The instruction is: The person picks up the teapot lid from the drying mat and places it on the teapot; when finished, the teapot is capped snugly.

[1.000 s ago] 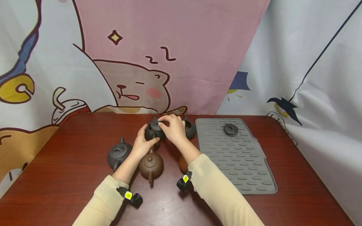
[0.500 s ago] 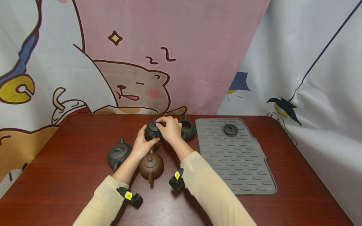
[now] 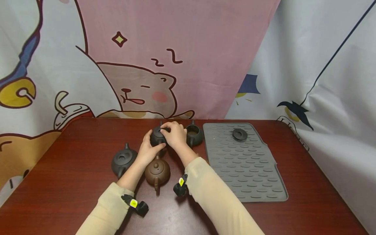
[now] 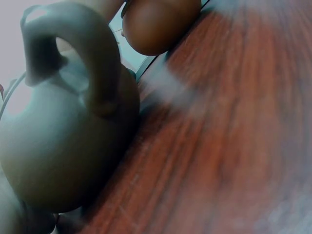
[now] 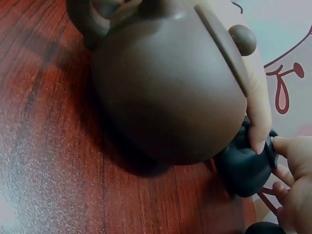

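Note:
At the back of the table, my left hand (image 3: 147, 150) grips a small dark teapot (image 3: 157, 140), thumb on the near side and fingers round its left. My right hand (image 3: 177, 135) pinches the teapot lid (image 3: 157, 131), which sits at the mouth of that pot. The right wrist view shows the dark teapot (image 5: 243, 168) between both hands, the right fingers at its lid edge. A brown teapot (image 3: 157, 173) with a round knob stands in front of my left hand and fills much of both wrist views.
Left of my forearm stands a grey-black teapot (image 3: 124, 160) with its lid on. A lidless dark teapot (image 3: 195, 136) is right of my right hand. A loose black lid (image 3: 240, 134) lies on the grey mat (image 3: 246, 182). An orange-brown pot (image 4: 161, 24) shows in the left wrist view.
My right hand has moved slightly left and lowered the lid from a tilt onto the dark teapot's mouth. The left hand keeps its grip in place.

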`<state>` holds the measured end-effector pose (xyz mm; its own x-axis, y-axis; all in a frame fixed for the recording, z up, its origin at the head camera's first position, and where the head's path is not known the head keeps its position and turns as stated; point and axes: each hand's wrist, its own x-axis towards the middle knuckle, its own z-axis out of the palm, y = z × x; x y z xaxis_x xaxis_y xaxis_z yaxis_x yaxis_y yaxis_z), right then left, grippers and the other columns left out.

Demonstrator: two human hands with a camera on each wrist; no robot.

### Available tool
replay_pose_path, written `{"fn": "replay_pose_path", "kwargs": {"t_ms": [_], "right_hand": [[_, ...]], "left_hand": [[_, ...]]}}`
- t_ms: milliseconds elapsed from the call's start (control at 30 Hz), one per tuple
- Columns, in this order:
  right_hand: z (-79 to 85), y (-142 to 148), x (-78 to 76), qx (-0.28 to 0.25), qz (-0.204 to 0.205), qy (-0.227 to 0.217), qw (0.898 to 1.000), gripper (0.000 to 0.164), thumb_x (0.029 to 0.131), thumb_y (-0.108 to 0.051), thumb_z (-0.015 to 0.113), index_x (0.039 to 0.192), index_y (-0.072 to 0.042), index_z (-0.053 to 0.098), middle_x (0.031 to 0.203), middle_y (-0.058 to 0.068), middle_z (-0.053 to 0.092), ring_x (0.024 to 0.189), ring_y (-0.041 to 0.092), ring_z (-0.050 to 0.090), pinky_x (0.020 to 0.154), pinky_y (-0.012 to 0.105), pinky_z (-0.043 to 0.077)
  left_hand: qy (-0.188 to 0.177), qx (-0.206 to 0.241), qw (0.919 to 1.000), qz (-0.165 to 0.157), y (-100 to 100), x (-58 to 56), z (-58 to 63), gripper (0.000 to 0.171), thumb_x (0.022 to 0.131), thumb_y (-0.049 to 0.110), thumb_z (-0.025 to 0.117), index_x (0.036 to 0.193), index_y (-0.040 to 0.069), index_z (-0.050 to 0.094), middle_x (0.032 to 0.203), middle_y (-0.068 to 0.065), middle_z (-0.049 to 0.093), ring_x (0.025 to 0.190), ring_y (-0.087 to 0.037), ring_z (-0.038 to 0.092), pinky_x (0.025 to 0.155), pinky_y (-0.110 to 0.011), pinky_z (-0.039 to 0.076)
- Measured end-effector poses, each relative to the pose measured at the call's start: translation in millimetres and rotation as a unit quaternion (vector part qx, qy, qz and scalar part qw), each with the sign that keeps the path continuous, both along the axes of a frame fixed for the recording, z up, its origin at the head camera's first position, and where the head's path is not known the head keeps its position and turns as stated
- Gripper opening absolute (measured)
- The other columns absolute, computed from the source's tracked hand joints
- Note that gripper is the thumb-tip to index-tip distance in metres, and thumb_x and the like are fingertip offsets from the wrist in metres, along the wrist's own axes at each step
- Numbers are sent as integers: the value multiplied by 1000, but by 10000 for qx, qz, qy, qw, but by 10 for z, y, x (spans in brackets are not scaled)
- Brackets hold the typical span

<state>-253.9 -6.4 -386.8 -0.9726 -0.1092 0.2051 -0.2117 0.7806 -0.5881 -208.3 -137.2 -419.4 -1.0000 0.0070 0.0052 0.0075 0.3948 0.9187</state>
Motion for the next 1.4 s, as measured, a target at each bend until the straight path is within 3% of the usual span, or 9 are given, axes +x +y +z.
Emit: {"fn": "replay_pose_path", "kwargs": {"t_ms": [333,667,867,1133,1400], "right_hand": [[11,16,28,-81,-1,-86,9999,21,92,-34,65,112,-29,71,123,2,60,109,27,51,91,44,33],[195,76,110,-462,73,198,9987,20,90,-33,67,108,-26,72,119,0,62,109,26,51,90,46,33],[311,149,229,-639,225,583,9960,18,90,-30,69,106,-24,73,117,0,63,111,26,51,91,47,33],[476,306,431,-1182,536,1003,9865,19,88,-26,71,107,-20,73,110,-1,64,94,19,52,87,46,33],[564,570,577,-1643,620,1263,9763,20,86,-21,73,106,-16,74,109,0,65,93,25,54,88,45,32]], "left_hand": [[-27,36,10000,26,-5,6,-12,90,87,24,68,152,1,11,155,-21,11,135,-38,28,105,-51,28],[-60,78,9999,55,-8,14,-2,90,87,24,68,152,2,10,155,-21,13,135,-38,27,106,-52,26],[10,69,9999,78,-12,-9,-16,90,86,23,69,152,1,12,154,-22,16,136,-36,27,107,-50,25],[4,63,9999,93,-8,-15,-11,90,86,24,69,152,1,12,154,-22,16,135,-37,28,107,-51,25],[17,32,9999,165,7,-13,-9,89,85,24,70,152,2,14,153,-22,18,136,-36,26,107,-50,24]]}}
